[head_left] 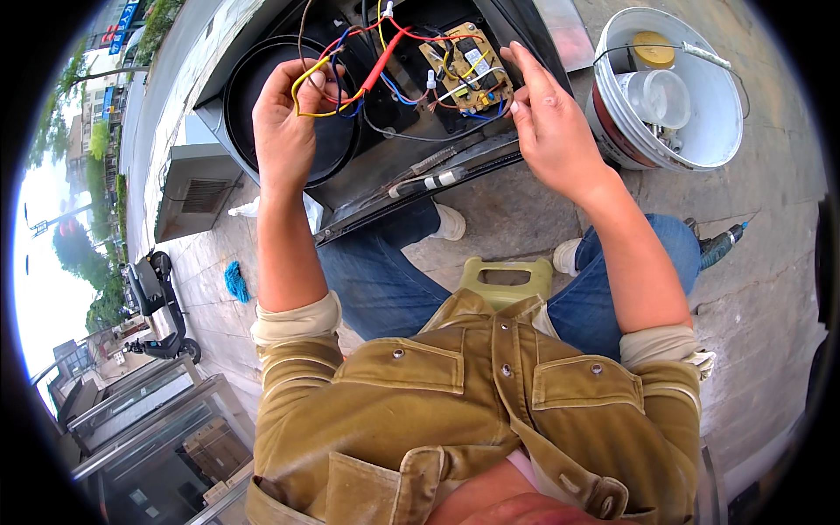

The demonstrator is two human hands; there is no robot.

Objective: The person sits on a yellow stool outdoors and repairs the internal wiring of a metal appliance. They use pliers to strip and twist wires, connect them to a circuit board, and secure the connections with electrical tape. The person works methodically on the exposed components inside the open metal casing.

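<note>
My left hand (pixel 287 131) is closed, its fingertips pinching a bundle of yellow, red and blue wires (pixel 331 112) above the round black part (pixel 241 101) of an opened appliance. From this bundle a red-sleeved lead (pixel 385 59) rises toward the top. My right hand (pixel 560 131) has its fingers stretched out and appears to hold nothing. It is beside the right end of a circuit board (pixel 477 66) with several components and wires. The dark appliance housing (pixel 385 188) lies in front of me, its near edge over my left leg.
To the right, a white bucket (pixel 726 105) holds a clear cup and a yellow-lidded container. A power tool (pixel 722 245) lies near my right leg. A yellow-green stool (pixel 506 278) is between my legs. A blue cloth (pixel 235 282) and a parked scooter (pixel 157 302) are at left.
</note>
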